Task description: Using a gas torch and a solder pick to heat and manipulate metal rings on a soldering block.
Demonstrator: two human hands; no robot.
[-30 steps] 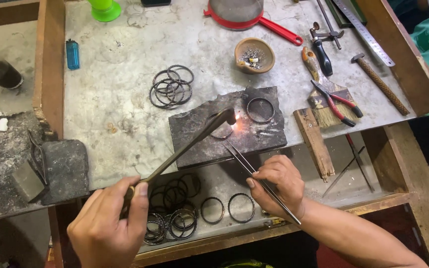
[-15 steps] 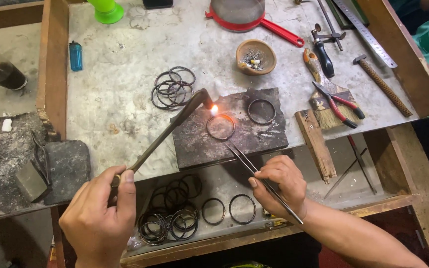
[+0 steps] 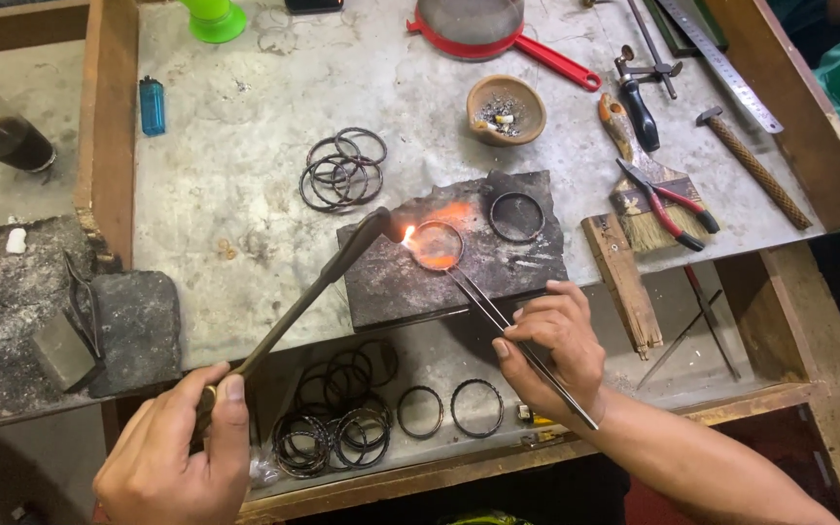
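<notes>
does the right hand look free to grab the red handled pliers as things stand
Probably not straight away. The right hand is shut on the tweezers, whose tips sit at the heated ring. The pliers lie uncovered on the brush, so the path looks open once the tweezers are put down.

One head-worn camera looks steeply down, close over the workbench point(image 3: 245, 194), from its near edge

Bangles point(image 3: 342, 170) crowd block's point(image 3: 459, 282) left
</notes>
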